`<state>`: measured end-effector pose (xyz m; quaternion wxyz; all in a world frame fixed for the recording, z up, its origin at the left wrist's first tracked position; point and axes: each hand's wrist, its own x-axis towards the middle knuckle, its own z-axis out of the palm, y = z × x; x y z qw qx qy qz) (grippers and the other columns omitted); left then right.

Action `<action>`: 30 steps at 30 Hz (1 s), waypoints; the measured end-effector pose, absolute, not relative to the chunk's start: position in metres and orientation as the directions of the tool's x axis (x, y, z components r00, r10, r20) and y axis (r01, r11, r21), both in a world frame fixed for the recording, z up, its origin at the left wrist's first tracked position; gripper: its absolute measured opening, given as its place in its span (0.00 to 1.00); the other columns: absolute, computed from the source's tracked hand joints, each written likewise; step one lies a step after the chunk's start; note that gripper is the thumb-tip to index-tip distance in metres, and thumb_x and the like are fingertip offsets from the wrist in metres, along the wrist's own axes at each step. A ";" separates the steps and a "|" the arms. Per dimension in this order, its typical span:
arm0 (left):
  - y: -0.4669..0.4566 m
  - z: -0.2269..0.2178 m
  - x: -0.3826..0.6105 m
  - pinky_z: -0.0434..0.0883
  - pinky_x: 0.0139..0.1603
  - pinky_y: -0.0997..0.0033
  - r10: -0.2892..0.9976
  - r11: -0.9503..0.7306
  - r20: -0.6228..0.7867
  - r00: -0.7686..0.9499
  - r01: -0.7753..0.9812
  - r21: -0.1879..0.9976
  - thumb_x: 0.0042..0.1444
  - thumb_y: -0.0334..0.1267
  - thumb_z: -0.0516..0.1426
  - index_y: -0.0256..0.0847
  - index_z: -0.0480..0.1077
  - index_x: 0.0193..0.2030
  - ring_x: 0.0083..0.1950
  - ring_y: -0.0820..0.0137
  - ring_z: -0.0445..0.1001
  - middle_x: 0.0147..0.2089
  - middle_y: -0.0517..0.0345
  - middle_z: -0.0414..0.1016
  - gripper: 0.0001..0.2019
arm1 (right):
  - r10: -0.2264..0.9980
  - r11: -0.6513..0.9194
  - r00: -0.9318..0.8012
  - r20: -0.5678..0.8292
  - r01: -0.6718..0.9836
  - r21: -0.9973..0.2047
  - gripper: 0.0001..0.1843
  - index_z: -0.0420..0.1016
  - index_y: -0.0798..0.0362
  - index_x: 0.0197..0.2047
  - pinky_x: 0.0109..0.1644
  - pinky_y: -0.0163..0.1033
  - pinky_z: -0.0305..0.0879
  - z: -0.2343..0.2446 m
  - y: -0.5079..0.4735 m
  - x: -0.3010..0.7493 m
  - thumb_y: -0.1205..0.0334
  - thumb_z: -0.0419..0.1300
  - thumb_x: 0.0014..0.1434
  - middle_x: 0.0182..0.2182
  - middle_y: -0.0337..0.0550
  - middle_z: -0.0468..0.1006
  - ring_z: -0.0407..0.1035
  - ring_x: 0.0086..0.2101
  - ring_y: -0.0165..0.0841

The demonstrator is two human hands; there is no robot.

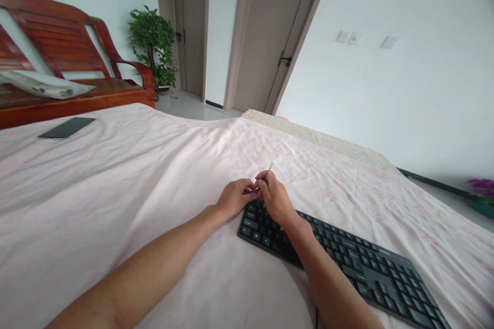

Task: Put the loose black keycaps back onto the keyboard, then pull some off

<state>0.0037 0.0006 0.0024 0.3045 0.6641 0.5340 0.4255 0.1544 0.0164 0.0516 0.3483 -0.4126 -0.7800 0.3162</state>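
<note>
A black keyboard [366,262] lies at a slant on the pink-white flowered sheet, its far left corner under my hands. My right hand [273,195] is closed in a pinch round a thin stick-like tool [271,165], whose pale upper end sticks out above the fingers. The tool's lower end is hidden, so its kind is unclear. My left hand [236,196] is at the same corner, thumb and fingers curled together against the right fingertips. Whatever it pinches is too small or too covered to make out. My right forearm crosses over the keys.
On the sheet at the far left lies a dark flat phone-like slab [67,127]. Beyond stand a red wooden bench [65,25] with a plastic bag [46,85] and a leafy plant [152,41]. A cable [317,316] runs by the keyboard's near edge.
</note>
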 end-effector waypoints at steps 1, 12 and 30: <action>0.001 0.003 0.004 0.69 0.38 0.71 0.967 -0.251 0.246 0.072 0.456 0.854 0.52 0.45 0.59 0.41 0.74 0.37 0.37 0.68 0.76 0.36 0.59 0.78 0.10 | 0.862 0.467 -0.418 0.287 0.431 -0.772 0.08 0.62 0.50 0.44 0.35 0.37 0.66 0.051 0.014 0.155 0.59 0.46 0.65 0.30 0.38 0.74 0.69 0.29 0.31; -0.002 0.005 0.001 0.70 0.37 0.71 0.968 -0.248 0.244 0.066 0.432 0.867 0.52 0.44 0.60 0.40 0.74 0.37 0.36 0.68 0.76 0.35 0.58 0.77 0.11 | 0.835 0.474 -0.477 0.276 0.366 -0.801 0.10 0.61 0.51 0.48 0.38 0.38 0.68 0.057 0.011 0.161 0.59 0.45 0.66 0.33 0.40 0.75 0.70 0.30 0.30; -0.017 0.005 0.001 0.73 0.47 0.69 0.976 -0.208 0.216 0.009 0.319 0.925 0.46 0.34 0.64 0.40 0.73 0.47 0.43 0.68 0.76 0.44 0.54 0.77 0.18 | 0.875 0.420 -0.390 0.286 0.319 -0.850 0.11 0.61 0.51 0.47 0.41 0.41 0.68 0.042 0.007 0.180 0.57 0.44 0.67 0.46 0.47 0.76 0.72 0.35 0.31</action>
